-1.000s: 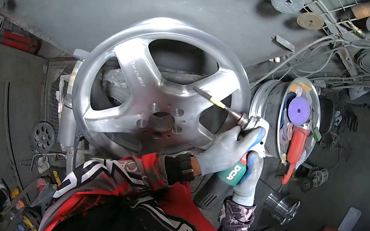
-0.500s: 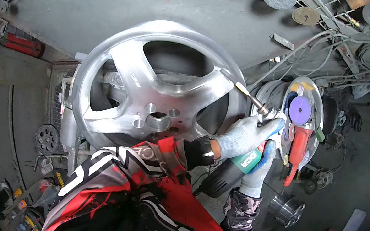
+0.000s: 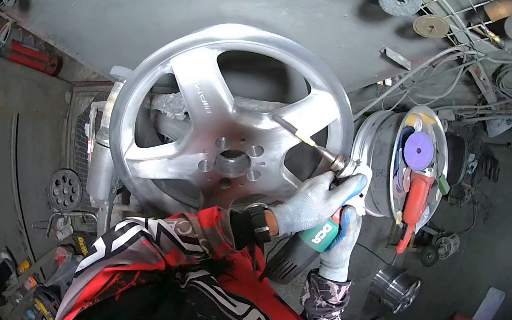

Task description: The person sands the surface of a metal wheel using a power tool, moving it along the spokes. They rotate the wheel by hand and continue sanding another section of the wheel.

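Note:
Both gloved hands are closed around a green and black DCA grinder [image 3: 310, 242]. My left hand [image 3: 311, 202] wraps its front end, near the metal head. Lower down, my right hand [image 3: 341, 247] grips the green body from the right side. A long thin rod-shaped bit [image 3: 309, 143] runs up and left from the head. Its tip lies over the upper right spoke of a silver alloy wheel rim [image 3: 233, 135], close to the hub. The rim faces me, with lettering on its upper left spoke and bolt holes around the centre bore.
Right of the rim, a second wheel [image 3: 371, 171] holds a red grinder [image 3: 416, 209] and a purple disc [image 3: 417, 151]. Discs hang on a wire rack [image 3: 454, 10] at the top. Cables [image 3: 444, 69] run along the upper right. A small metal drum [image 3: 394, 288] sits lower right.
The bit's tip has moved from the spoke's outer end near the rim's edge inward toward the hub. Hands and grinder have shifted slightly left and down; the rim appears farther right in view.

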Demonstrator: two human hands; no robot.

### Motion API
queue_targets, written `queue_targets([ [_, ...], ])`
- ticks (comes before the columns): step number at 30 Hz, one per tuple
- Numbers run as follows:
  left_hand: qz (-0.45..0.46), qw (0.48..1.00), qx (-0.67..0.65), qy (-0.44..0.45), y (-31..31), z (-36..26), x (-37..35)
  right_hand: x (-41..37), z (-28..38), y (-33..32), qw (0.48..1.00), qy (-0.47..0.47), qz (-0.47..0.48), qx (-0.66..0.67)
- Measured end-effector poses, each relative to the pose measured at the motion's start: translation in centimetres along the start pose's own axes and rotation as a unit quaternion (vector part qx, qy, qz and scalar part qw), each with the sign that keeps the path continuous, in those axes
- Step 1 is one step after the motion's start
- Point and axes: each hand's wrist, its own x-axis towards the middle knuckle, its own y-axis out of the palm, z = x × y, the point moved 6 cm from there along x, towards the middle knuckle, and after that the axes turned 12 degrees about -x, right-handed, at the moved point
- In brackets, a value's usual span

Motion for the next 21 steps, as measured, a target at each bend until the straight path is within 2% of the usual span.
queue_targets([
  [2, -0.006, 0.999, 0.031, 0.015, -0.4, 0.1, -0.4, -0.2, -0.6, -0.1, 1.000, 0.013, 0.008, 0.009],
  [4, -0.048, 0.994, 0.075, -0.060, 0.2, 0.2, -0.1, 0.2, -0.8, -1.2, 0.998, 0.047, 0.022, 0.030],
  [5, -0.047, 0.994, 0.075, -0.059, 0.2, 0.3, -0.2, 0.2, -1.2, -1.4, 0.998, 0.046, 0.021, 0.029],
  [7, -0.004, 0.998, 0.052, 0.034, 1.0, -0.8, 0.1, 0.5, -2.0, -1.9, 0.997, 0.048, 0.005, 0.060],
  [8, -0.005, 0.998, 0.052, 0.035, 1.2, -1.0, 0.4, 0.7, -2.1, -2.1, 0.997, 0.048, 0.006, 0.060],
  [10, -0.023, 0.987, 0.139, -0.071, 1.3, -1.4, 1.3, 1.5, -1.6, -2.7, 0.998, 0.016, 0.011, 0.057],
  [11, 0.002, 0.987, 0.156, -0.024, 1.7, -1.0, 2.1, 2.0, -1.3, -3.1, 0.999, 0.004, 0.023, 0.042],
  [14, 0.052, 0.988, 0.146, -0.024, 3.1, -2.6, 3.3, 2.8, -0.2, -2.9, 0.995, -0.012, -0.026, 0.091],
  [15, 0.132, 0.945, 0.269, 0.132, 3.9, -2.7, 3.8, 2.9, 0.0, -2.7, 0.995, -0.013, -0.026, 0.090],
  [16, 0.133, 0.945, 0.269, 0.133, 3.8, -2.2, 4.1, 3.0, 0.4, -2.6, 0.997, -0.032, -0.032, 0.065],
  [18, 0.126, 0.901, 0.328, 0.253, 4.3, -2.7, 4.2, 3.1, 1.3, -2.6, 0.997, -0.068, -0.047, 0.015],
  [19, 0.127, 0.958, 0.229, 0.121, 4.0, -3.5, 4.0, 3.1, 1.0, -2.9, 0.996, -0.068, -0.048, 0.015],
  [20, 0.128, 0.958, 0.229, 0.119, 4.0, -4.0, 3.6, 3.0, 0.2, -3.1, 0.998, -0.049, -0.033, 0.026],
  [21, 0.092, 0.980, 0.166, 0.054, 3.3, -3.8, 3.3, 2.8, -0.3, -3.0, 0.999, -0.031, -0.017, 0.038],
])
